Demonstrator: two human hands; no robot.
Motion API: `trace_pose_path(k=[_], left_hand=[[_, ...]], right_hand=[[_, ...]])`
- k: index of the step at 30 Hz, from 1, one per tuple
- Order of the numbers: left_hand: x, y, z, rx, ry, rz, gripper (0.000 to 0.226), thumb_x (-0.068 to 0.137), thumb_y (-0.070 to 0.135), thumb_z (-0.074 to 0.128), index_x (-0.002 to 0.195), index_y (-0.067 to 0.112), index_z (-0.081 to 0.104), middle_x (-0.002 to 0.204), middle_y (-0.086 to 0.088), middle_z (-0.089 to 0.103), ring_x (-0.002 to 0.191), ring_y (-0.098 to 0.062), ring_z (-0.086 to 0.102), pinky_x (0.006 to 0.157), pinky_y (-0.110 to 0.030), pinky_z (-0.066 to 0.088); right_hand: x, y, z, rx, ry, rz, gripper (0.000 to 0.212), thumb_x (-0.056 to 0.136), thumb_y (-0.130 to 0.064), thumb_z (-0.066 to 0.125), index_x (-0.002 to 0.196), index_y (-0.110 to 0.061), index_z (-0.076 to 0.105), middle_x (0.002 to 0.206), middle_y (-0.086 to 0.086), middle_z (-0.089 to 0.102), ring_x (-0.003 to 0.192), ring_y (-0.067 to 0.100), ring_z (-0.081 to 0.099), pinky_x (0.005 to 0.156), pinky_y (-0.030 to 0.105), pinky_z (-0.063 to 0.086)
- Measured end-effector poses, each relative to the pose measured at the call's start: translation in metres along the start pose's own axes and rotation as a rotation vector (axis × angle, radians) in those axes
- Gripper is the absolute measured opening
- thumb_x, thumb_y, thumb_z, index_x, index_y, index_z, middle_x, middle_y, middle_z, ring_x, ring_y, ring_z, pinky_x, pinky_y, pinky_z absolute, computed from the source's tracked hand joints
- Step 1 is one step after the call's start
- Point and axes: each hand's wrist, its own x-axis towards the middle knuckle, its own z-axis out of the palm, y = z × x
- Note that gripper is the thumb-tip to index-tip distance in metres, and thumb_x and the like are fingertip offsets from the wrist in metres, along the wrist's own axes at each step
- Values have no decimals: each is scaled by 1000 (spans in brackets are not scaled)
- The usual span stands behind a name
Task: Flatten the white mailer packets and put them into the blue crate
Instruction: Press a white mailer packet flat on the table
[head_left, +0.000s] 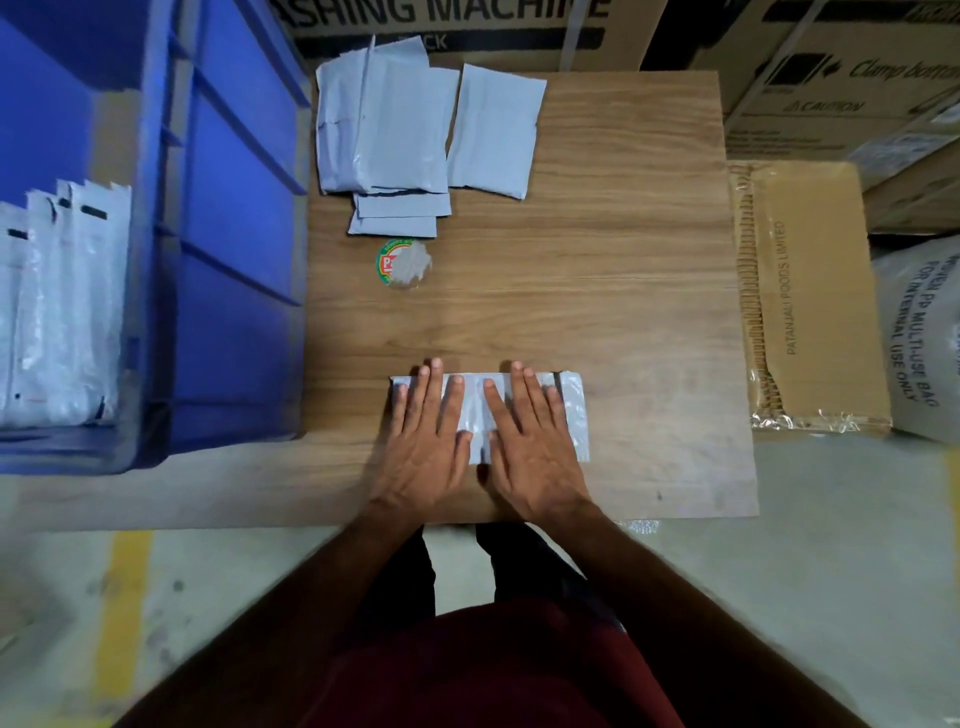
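Pressing flat, my left hand (423, 436) and right hand (530, 441) are lying side by side, fingers straight, on a mailer (569, 410) near the table (623, 312) edge, hiding most of it. Farther off, a half-covered sticker (402, 262) is showing, then overlapping packets (395, 130). I'm seeing the crate (234, 234) at left, cropped, holding upright mailers.

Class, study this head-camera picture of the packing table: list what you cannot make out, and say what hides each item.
- Middle of the mailer packet: covered by the left hand and right hand pressing flat on it.
- Round sticker: its print is partly under a grey patch.
- Blue crate: cut off by the left edge, so its packet count is unknown.
- Stacked packets: overlap hides the number.
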Motion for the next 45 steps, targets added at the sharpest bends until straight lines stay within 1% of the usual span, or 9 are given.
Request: trace_pose_path(k=[11,16,22,24,27,32,36,40,45], left_hand=[[-8,-9,2,-52,36,-41,68,99,34,35,159,4,25,166,-21,16,155,-33,15,125,-49,16],[-17,-35,12,-68,-52,-63,73,99,37,32,161,8,8,169,-17,7,156,-30,11,124,-48,21],[-16,-33,0,-68,-98,-62,74,100,45,30,162,8,11,169,-16,3,157,-29,7,125,-48,19],[-20,-37,-7,-62,-102,-12,82,100,58,30,162,8,11,169,-18,1,157,-29,4,127,-45,10],[-26,-49,-10,18,-136,164,87,99,69,26,162,9,12,169,-19,1,157,-30,4,126,-46,15],[-11,-58,-11,52,-150,202,70,103,59,27,159,18,28,167,-14,21,152,-26,29,117,-40,36],[0,-57,-27,3,-143,235,63,108,52,17,153,17,43,161,-14,37,146,-26,41,115,-41,42],[5,-49,-45,70,-171,254,70,99,54,36,156,14,38,161,-20,33,146,-33,40,116,-45,39],[25,-9,-80,45,-137,268,69,79,16,38,147,13,49,147,-15,55,127,-31,60,102,-41,51]], right_hand=[[13,-23,4,-46,-66,-40,73,94,-32,36,162,-13,20,169,17,5,158,29,-2,126,46,-2],[15,-28,19,-74,-95,-79,69,97,-30,35,162,-15,18,170,13,2,158,26,-3,127,46,3],[17,-26,12,-25,-131,-95,72,95,-29,38,162,-14,18,170,11,0,158,24,-5,127,46,4],[15,-22,3,43,-138,-108,68,98,-30,37,162,-14,19,170,11,1,158,23,-5,127,48,8],[-4,-4,-14,149,-66,-85,68,103,-38,48,162,-15,22,171,9,6,158,21,0,127,46,7],[-28,24,-22,-6,-92,-85,85,96,-51,57,163,-17,17,171,9,1,158,23,-2,127,48,2],[-12,25,-21,-114,-126,-90,80,91,-42,52,162,-18,23,170,12,10,158,26,6,126,52,8],[4,22,-32,-124,-115,-46,75,86,-27,47,159,-20,33,166,10,26,154,26,22,125,50,14],[15,17,-72,-119,-9,-129,71,81,-17,38,152,-16,45,156,13,44,145,31,40,120,51,24]])
